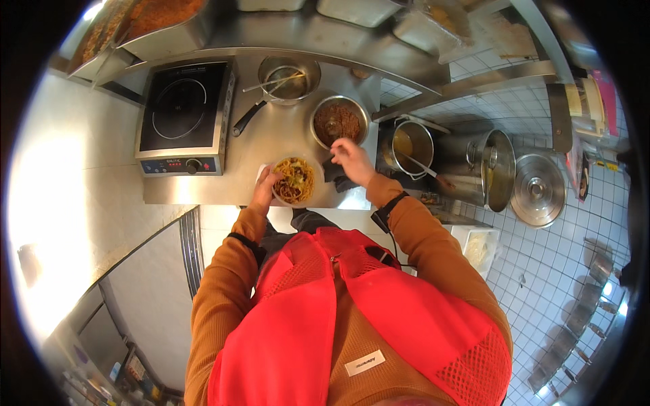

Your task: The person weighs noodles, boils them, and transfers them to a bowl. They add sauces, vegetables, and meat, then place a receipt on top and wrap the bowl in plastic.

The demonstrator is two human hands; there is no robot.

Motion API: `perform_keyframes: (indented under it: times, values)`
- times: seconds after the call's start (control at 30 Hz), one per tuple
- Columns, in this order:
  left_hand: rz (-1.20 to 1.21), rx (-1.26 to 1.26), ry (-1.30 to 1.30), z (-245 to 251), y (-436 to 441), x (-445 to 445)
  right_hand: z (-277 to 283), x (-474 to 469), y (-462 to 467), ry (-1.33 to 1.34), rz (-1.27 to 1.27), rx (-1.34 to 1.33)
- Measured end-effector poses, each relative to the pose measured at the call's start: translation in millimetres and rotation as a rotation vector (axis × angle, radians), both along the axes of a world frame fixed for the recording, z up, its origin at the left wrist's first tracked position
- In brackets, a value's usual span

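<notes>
A round takeaway-style bowl (pixel 321 177) of noodles with dark sauce and pale green shreds sits near the counter's front edge. My left hand (pixel 264 189) grips its left side, thumb over the rim. Something white shows behind those fingers. My right hand (pixel 354 161) is at the near rim of a stainless steel bowl (pixel 365 117). Brown minced food (pixel 343 116) fills that bowl, with a rounded thing, perhaps a spoon, sunk in it. The fingers are curled, and whether they hold a handle is too small to tell. Beneath the right wrist lies a dark cloth (pixel 344 181).
An induction cooker (pixel 183 109) stands at the left. Behind are a saucepan (pixel 264 76) with chopsticks across it and a steel shelf (pixel 325 43) bearing food containers. Rightward stand a pot with a ladle (pixel 412 147), a tall stockpot (pixel 462 167) and a lid (pixel 538 190).
</notes>
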State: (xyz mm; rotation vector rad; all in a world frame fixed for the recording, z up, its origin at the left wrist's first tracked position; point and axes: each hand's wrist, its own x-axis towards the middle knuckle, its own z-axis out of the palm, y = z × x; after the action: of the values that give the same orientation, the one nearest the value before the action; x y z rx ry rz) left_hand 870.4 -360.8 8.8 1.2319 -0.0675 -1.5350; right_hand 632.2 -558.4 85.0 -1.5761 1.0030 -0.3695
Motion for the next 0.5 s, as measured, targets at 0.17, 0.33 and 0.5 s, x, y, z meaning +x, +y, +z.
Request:
perform_keyframes:
  times: [0.17, 0.33, 0.5]
  values:
    - [0.003, 0.089, -0.057, 1.7, -24.3, -4.1, 27.7, -36.4, -38.5, 0.439, 0.264, -0.664]
    - [0.026, 0.092, -0.044, -3.0, -43.8, -10.7, 25.5, -42.0, -39.1, 0.672, 0.636, -0.979]
    - [0.107, 0.154, -0.027, -5.9, -43.5, -26.8, 21.0, -54.0, -10.0, 0.454, 0.674, -0.875]
